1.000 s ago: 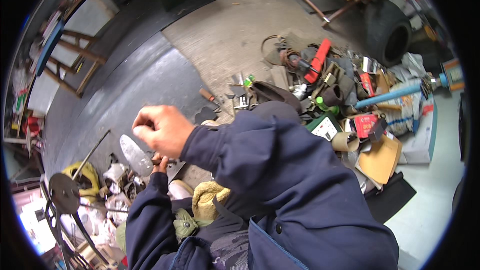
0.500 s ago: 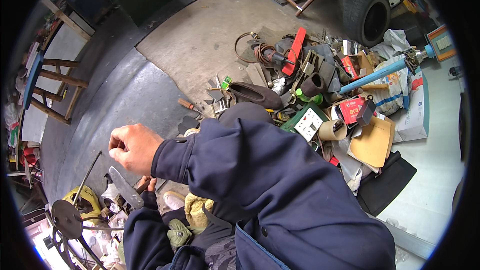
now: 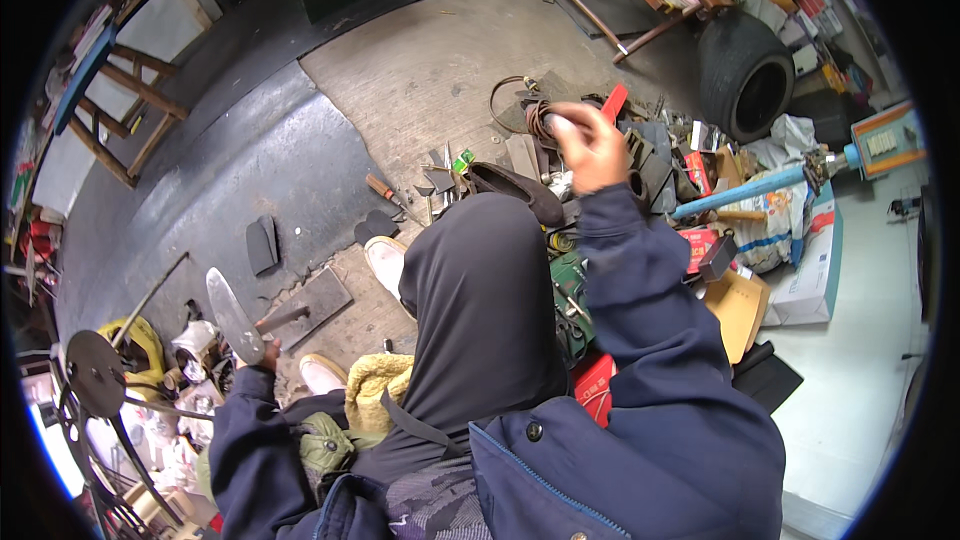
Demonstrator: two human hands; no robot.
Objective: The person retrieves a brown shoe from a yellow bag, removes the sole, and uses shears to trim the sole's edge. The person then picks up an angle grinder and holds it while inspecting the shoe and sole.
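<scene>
L hand (image 3: 268, 354) closed on near end of grey shoe sole (image 3: 231, 308), held up nr dark floor mat's (image 3: 200, 210) near edge; fingers partly hidden. R hand (image 3: 595, 148) over floor clutter (image 3: 657, 172), fingers curled, can't tell if pinching anything; red bar (image 3: 615, 100) & coiled cord (image 3: 538, 122) appear just beside it, dk shoe (image 3: 512, 190) L of wrist.

I see a navy jacket (image 3: 650, 465) with long, loosely creased sleeves (image 3: 650, 280), its open front edged by a bright blue zip (image 3: 545, 481) and carrying a round dark button (image 3: 534, 431). Underneath shows a dark, grey-patterned garment (image 3: 442, 508). Lower down comes smooth black cloth (image 3: 480, 300) (trousers or apron, I can't tell), then pale shoes (image 3: 384, 258).
</scene>
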